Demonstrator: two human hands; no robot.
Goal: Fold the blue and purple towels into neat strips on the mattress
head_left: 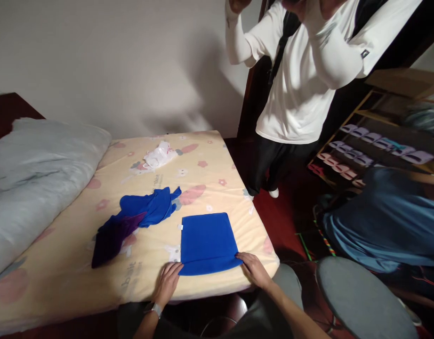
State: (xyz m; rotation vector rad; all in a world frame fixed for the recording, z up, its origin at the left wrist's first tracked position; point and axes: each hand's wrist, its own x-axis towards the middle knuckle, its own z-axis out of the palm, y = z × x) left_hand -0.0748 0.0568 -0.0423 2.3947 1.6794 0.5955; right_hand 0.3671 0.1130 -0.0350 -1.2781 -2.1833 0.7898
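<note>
A blue cloth (pixel 208 235), roughly square with a small white tag on its left edge, lies flat near the front of the bed. A crease runs across it close to its near edge. At the near left corner, the fingers of my left hand (pixel 168 280) are closed on the cloth; a watch is on that wrist. My right hand (pixel 254 268) pinches the near right corner. Left of the flat cloth lies a crumpled pile of blue cloths (pixel 149 207), with a dark purple cloth (pixel 113 242) partly among them.
The bed (pixel 76 278) has a patterned cream sheet. A white plastic bag (pixel 159 155) lies farther back, and a grey quilt (pixel 44 169) covers the left. Beyond the right edge stands a person in white (pixel 294 103). Grey stool (pixel 361 296) and shoe rack (pixel 375 141) are at right.
</note>
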